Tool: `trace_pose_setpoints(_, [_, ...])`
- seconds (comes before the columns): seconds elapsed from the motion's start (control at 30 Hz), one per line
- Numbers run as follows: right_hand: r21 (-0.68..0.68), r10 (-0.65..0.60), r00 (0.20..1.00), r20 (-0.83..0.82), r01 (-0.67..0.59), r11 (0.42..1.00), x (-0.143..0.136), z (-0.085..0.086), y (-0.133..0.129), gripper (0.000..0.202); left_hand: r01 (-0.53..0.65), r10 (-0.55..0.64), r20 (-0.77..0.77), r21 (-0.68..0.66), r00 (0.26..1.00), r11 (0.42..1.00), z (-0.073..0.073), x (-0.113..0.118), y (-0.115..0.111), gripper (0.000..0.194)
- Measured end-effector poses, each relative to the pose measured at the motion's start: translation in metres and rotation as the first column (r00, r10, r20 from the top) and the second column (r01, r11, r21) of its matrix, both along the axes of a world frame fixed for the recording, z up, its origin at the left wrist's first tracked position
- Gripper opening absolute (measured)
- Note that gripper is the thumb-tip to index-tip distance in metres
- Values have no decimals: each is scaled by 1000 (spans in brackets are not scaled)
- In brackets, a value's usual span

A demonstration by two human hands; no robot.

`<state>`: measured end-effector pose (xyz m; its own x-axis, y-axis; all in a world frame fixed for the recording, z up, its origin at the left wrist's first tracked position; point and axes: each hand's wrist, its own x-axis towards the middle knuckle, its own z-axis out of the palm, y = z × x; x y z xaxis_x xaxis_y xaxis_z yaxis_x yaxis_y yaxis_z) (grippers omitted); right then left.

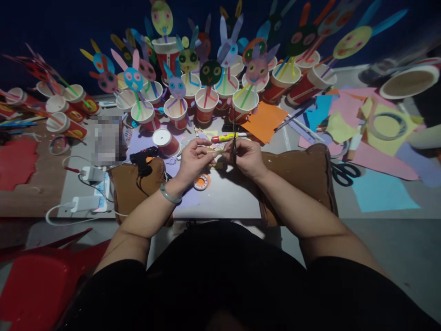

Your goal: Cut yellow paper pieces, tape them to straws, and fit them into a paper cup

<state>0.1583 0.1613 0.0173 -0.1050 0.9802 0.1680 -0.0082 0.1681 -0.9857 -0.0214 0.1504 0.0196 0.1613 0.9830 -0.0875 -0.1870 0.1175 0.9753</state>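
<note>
With the hands at the middle of the clock, the left hand (195,158) has its thumb and fingers closed in a pinch on a thin pale strip (210,151). The right hand (248,157) is curled around what look like scissors (234,146), dark, upright and seen nearly edge-on; its thumb and forefinger come close to the strip's end, but whether they touch it I cannot tell. The strip lies between both hands, above the table (227,197).

For a clean result, I would pinch the strip near the working end so that it cannot bend, hold the blades square to it, and turn the strip rather than the wrist. Small, slow closes suit so narrow a piece, with the left fingertips well clear of the edge.

Around them, stiff paper cups (206,103), round-rimmed and tapering, stand from ten to two o'clock, carrying flat oval paper faces (211,72) with long pointed ears on bent plastic straws. A smooth marker (225,137) lies at twelve, a small ring-shaped tape roll (201,182) between seven and eight, and an upturned cup (167,142) near nine. At three are black shears (346,174) with looped handles, near matt blue paper (386,191); a soft, seamed brown cushion (296,179) sits between three and four.
</note>
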Motion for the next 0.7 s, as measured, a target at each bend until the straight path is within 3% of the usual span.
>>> trace_pose_setpoints(0.17, [15, -21, 999, -45, 22, 1000, 0, -4, 2, 45, -44, 44, 8, 9, 999, 999, 1, -2, 1, 54])
trace_pose_setpoints(0.27, [-50, -39, 994, -98, 34, 998, 0, -6, 3, 42, -80, 83, 57, -47, 995, 996, 4, -2, 2, 58])
trace_pose_setpoints(0.4, [-158, 52, 991, -122, -72, 985, 1, -4, 3, 43, -96, 102, 79, -77, 992, 992, 8, -1, 1, 59])
trace_pose_setpoints(0.5, [-132, 112, 990, -90, -124, 984, 1, -3, 2, 40, -90, 96, 81, -74, 992, 993, 7, -1, 1, 57])
trace_pose_setpoints(0.7, [-144, 82, 989, -126, -100, 985, 1, -6, 3, 35, -75, 84, 106, -84, 991, 994, 6, 1, 1, 56])
